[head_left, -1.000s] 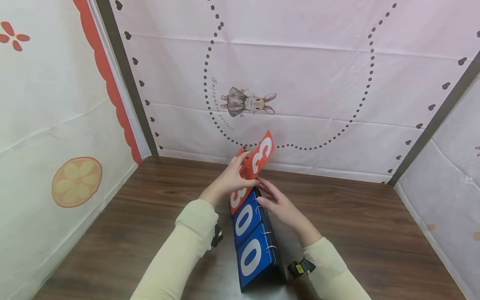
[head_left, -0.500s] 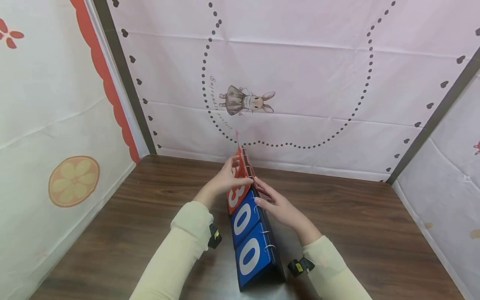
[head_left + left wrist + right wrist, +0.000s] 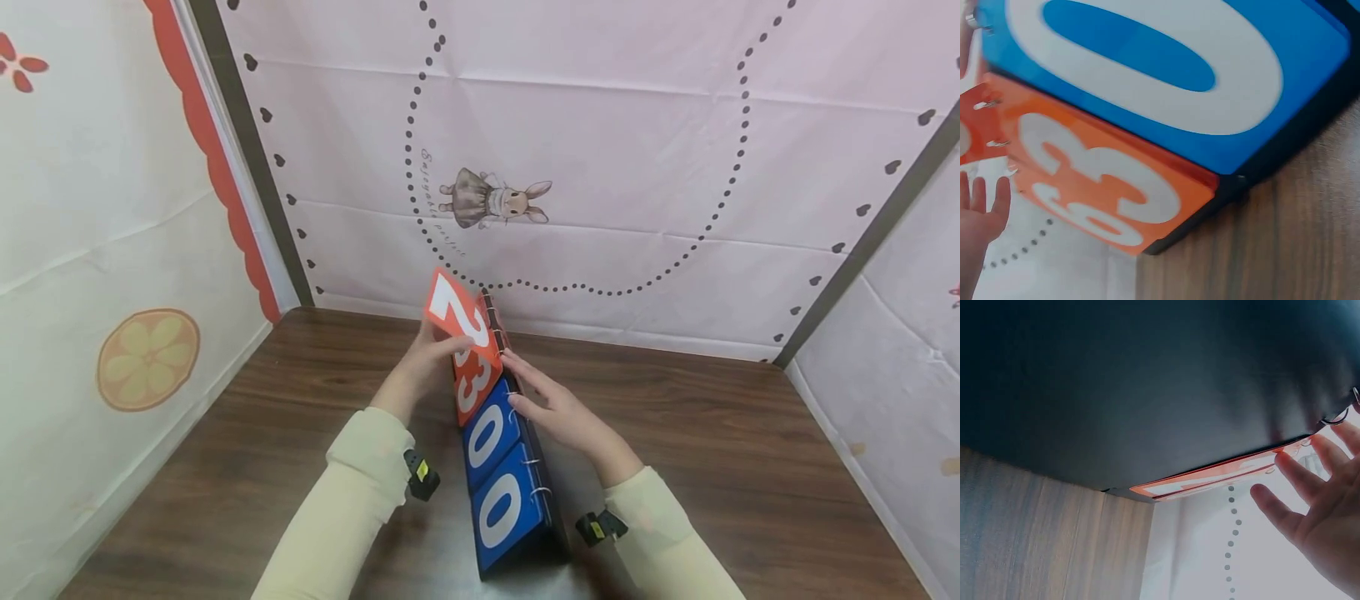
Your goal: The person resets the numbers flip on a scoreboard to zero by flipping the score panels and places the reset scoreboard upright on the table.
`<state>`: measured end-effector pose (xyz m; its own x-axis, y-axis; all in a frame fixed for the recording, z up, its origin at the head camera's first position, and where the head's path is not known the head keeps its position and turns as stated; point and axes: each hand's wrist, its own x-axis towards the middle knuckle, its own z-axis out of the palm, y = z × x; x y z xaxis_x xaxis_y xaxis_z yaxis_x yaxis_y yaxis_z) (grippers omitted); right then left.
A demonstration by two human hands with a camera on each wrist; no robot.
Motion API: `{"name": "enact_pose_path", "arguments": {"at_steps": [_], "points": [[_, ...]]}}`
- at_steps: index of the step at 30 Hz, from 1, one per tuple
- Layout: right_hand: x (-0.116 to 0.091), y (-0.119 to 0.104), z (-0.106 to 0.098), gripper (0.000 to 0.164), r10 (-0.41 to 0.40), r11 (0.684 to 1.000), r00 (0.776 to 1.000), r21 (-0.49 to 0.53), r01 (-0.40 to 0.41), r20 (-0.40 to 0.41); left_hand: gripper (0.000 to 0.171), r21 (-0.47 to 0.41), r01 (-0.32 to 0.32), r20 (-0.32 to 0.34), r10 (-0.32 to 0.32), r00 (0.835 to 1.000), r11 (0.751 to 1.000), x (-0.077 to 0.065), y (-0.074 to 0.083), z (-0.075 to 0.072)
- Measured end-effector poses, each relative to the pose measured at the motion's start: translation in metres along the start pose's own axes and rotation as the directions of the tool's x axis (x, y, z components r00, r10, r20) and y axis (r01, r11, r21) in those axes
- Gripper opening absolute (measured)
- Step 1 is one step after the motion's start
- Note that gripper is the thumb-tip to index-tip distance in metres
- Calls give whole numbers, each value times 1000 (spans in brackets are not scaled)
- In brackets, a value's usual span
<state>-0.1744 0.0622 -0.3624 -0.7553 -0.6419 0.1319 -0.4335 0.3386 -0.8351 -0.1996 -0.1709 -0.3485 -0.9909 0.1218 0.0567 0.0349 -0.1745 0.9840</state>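
A flip scoreboard with blue number cards [image 3: 504, 510] and red number cards [image 3: 474, 385] stands like a tent on the wooden table. Both blue cards read 0; the nearer red one shows 3. My left hand [image 3: 417, 367] holds a raised red card [image 3: 450, 310] marked 2, its thumb over the near edge and its fingers hidden beneath. Straight fingers of my left hand [image 3: 982, 219] show beside the red cards in the left wrist view. My right hand [image 3: 558, 410] touches the ringed top edge with straight fingers. In the right wrist view, its fingertips [image 3: 1288, 464] rest by the black back panel [image 3: 1147, 394].
The wooden table [image 3: 720, 450] spreads to both sides of the scoreboard. A pink wall sheet [image 3: 615, 150] with a rabbit print closes off the back, and a white sheet [image 3: 112, 208] hangs at the left. A small black wrist camera [image 3: 422, 477] sits at the left cuff.
The raised red card swings from right-leaning with a 3, through nearly upright, to left-leaning with a 2. My left hand moves left and a little down; my right hand stays nearly still.
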Motion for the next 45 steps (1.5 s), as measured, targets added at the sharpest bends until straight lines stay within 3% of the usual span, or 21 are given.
{"name": "enact_pose_path", "arguments": {"at_steps": [3, 6, 9, 14, 16, 19, 23, 27, 33, 40, 45], "points": [[0, 1, 0, 58, 8, 1000, 1000, 9, -8, -1, 89, -33, -114, -38, 113, 993, 993, -1, 12, -4], [0, 2, -1, 58, 16, 1000, 1000, 15, -16, 3, 88, 62, -180, -90, 185, 979, 982, -2, 20, -9], [0, 1, -1, 58, 17, 1000, 1000, 15, -17, 6, 76, 241, -158, -130, 193, 973, 958, -5, 24, -15], [0, 0, -1, 58, 14, 1000, 1000, 3, -14, 9, 31, 416, -167, -144, 246, 958, 894, -12, 33, -27], [1, 0, 0, 57, 17, 1000, 1000, -1, -17, 12, 35, 461, -146, -172, 250, 953, 875, -14, 35, -34], [1, 1, 0, 56, 32, 999, 999, -16, -32, 20, 45, 552, -31, -205, 172, 964, 833, -16, 36, -46], [2, 1, 1, 55, 45, 998, 999, -44, -44, 30, 48, 584, 133, -201, -16, 979, 801, -19, 26, -62], [0, 0, 2, 55, 47, 997, 999, -64, -45, 25, 45, 515, 225, -216, -129, 968, 827, -22, 7, -69], [-1, -1, 2, 56, 49, 996, 999, -72, -48, 21, 41, 433, 295, -264, -193, 945, 852, -23, -20, -67], [-2, -1, 2, 56, 42, 997, 999, -64, -41, 20, 36, 446, 314, -249, -221, 943, 838, -21, -35, -63], [-1, 0, 1, 56, 51, 997, 998, -59, -50, 23, 36, 455, 342, -271, -238, 933, 822, -18, -43, -58]]}}
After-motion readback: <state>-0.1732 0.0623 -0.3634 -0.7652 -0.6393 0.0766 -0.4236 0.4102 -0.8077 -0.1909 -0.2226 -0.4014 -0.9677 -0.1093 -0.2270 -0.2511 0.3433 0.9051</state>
